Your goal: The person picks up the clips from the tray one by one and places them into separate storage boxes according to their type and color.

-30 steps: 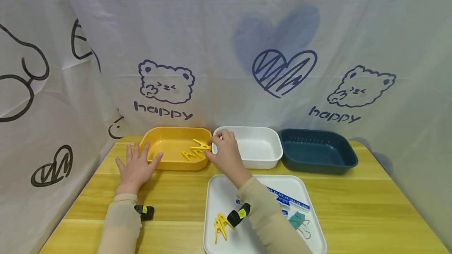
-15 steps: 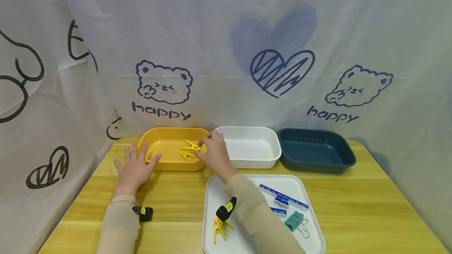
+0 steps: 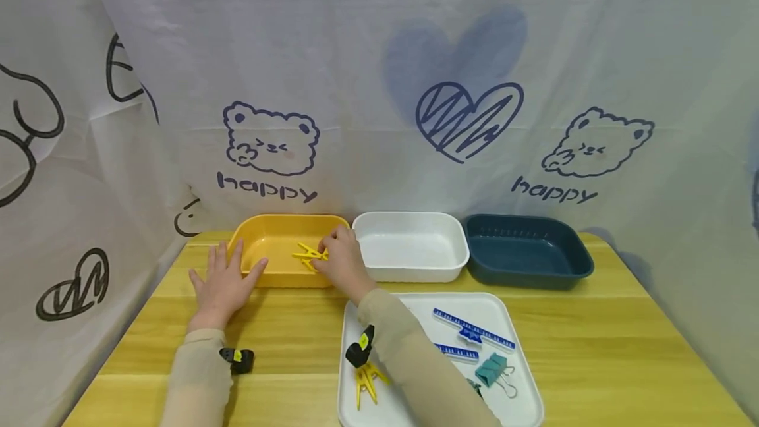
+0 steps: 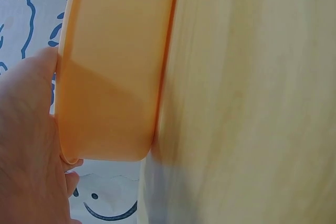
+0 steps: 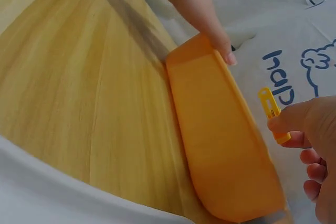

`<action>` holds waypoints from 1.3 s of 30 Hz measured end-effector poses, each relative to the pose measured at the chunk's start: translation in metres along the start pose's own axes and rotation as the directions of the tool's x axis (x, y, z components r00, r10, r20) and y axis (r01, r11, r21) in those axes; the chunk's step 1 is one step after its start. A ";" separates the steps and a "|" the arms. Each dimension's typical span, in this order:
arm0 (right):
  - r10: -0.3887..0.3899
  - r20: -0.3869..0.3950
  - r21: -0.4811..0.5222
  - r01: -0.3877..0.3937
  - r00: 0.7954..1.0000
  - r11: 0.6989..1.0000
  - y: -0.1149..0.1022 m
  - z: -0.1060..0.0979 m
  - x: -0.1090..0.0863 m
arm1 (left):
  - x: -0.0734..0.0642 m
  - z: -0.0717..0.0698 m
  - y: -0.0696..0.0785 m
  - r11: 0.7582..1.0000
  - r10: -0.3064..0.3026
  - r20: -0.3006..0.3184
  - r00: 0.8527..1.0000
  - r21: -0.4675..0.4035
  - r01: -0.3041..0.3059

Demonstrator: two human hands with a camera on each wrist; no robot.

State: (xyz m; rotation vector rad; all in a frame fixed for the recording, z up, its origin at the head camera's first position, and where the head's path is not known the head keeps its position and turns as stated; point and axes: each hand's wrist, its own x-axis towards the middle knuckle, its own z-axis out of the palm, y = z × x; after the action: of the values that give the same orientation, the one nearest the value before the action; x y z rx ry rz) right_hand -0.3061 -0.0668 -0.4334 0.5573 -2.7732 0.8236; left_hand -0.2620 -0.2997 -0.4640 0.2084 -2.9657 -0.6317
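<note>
Head view: the backdrop cloth reads "happy" under each drawn bear. At frame centre the right hand pinches a yellow clothespin over the yellow bin, which holds another yellow peg. The left hand lies flat on the tabletop, fingers straight, thumb against the bin's wall. The white bin and blue bin hold nothing visible. The white tray at lower centre carries rulers, a teal binder clip and yellow pegs, partly hidden by the sleeve.

Left wrist view: only the palm edge shows against the bin wall.

Right wrist view: at the right edge, thumb and finger clamp the clothespin above the bin.
</note>
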 end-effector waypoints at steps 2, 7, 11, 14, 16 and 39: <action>-0.008 0.007 -0.021 0.008 1.000 1.000 -0.002 0.004 0.002 | 0.000 -0.001 -0.001 1.000 0.000 0.001 1.000 -0.004 0.000; -0.011 0.026 -0.080 0.013 1.000 0.997 -0.004 0.017 0.009 | -0.001 -0.002 0.000 1.000 0.003 -0.004 1.000 0.011 -0.002; 0.008 0.041 -0.105 -0.004 0.999 0.994 -0.004 0.026 0.013 | -0.001 -0.002 0.001 1.000 -0.001 0.009 1.000 0.008 0.001; 0.014 0.050 -0.120 -0.007 0.999 0.993 -0.006 0.030 0.016 | -0.001 -0.002 0.000 1.000 -0.007 0.015 1.000 0.003 0.007; 0.006 0.057 -0.141 0.002 0.998 0.990 -0.007 0.031 0.018 | 0.000 -0.001 -0.001 1.000 -0.012 0.014 1.000 0.006 0.011; -0.002 0.236 -0.229 0.057 0.972 0.972 -0.015 0.041 0.045 | 0.000 -0.004 0.002 0.999 -0.029 0.036 0.999 0.017 0.029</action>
State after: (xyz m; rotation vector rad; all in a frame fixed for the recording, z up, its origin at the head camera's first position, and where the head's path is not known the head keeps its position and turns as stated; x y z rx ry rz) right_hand -0.3437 -0.1146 -0.4471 0.6884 -3.0086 0.4371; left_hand -0.2615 -0.2997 -0.4593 0.2444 -3.0089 -0.6210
